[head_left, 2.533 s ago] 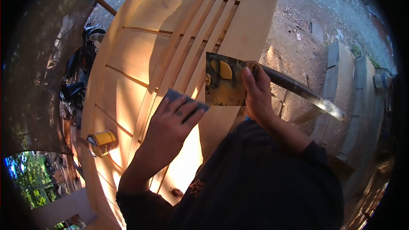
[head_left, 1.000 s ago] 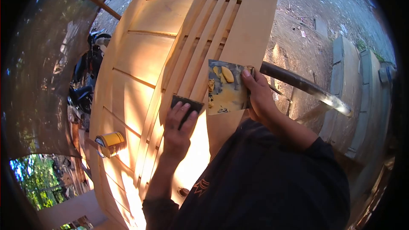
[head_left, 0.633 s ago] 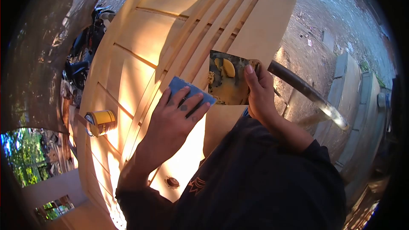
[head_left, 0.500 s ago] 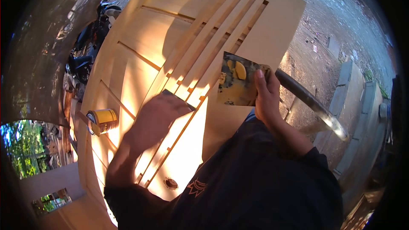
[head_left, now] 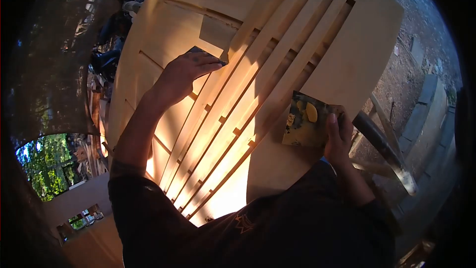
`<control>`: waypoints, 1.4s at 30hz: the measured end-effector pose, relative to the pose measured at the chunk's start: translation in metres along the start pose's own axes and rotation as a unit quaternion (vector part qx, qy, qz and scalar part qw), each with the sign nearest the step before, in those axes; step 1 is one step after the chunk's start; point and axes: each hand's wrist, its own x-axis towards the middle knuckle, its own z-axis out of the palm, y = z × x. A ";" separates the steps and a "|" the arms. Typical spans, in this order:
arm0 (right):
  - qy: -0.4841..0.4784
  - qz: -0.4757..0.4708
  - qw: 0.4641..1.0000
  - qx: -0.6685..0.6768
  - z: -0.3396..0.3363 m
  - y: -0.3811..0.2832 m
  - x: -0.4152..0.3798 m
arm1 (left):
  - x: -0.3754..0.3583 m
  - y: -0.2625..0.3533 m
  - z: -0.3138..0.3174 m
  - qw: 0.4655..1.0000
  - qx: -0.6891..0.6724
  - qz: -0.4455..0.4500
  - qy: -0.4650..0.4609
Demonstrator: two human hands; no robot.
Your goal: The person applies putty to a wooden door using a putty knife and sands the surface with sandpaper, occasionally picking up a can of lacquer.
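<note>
Shirt (head_left: 258, 238), dark, fills bottom center of frame, nearest the camera. Right hand (head_left: 338, 134), right of center: grip clasps the edge of a square plate (head_left: 317, 135), thumb on top; lump of yellow paste (head_left: 312, 112) sits on it. Plate now lower and further right in frame than half a second ago, paste side still up; view has swung too. Left hand (head_left: 181, 72), upper left of center: grip closed around a flat blade (head_left: 197, 49), mostly covered by fingers. Main change: blade has gone from the lower slats up to the side panel left of them. Judgement: working spot has shifted along the piece, paste kept close by. Whether blade touches wood, cannot tell.

Surface: big wooden panel (head_left: 364, 44) across the center, grooved on the left, long parallel slats (head_left: 322, 30) running diagonally to bottom center. Strong sun washes out the lower slats; hard-edged shadow (head_left: 215, 32) just above the blade.

Room: dark tube (head_left: 379, 141) at right, pale end lower right. Beyond, gray blocks (head_left: 421, 114) and littered ground toward upper right. Dark sheeting (head_left: 54, 69) down the left, what looks like a motorbike (head_left: 109, 44) beside it, sunlit greenery (head_left: 47, 164) lower left.
</note>
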 end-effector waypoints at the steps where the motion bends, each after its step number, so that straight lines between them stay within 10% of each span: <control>1: 0.008 -0.013 1.000 0.005 0.002 -0.001 0.001 | -0.005 -0.001 0.006 1.000 0.013 0.008 0.016; 12: 0.059 -0.081 0.993 -0.059 0.007 0.009 -0.003 | -0.122 -0.006 0.030 0.999 0.003 -0.017 -0.049; 18: 0.056 -0.080 0.994 -0.056 0.005 0.007 -0.002 | -0.018 -0.026 0.006 0.992 -0.079 0.035 0.089; 22: 0.059 -0.121 0.988 -0.078 0.002 0.010 0.001 | 0.007 -0.024 0.001 0.997 -0.057 0.037 0.022; 37: 0.109 -0.155 0.979 -0.075 0.001 0.021 0.006 | -0.194 0.001 0.049 1.000 -0.024 0.000 -0.007; 42: 0.115 -0.175 0.965 -0.160 0.001 0.015 0.003 | -0.156 0.006 0.024 0.989 -0.131 -0.036 0.052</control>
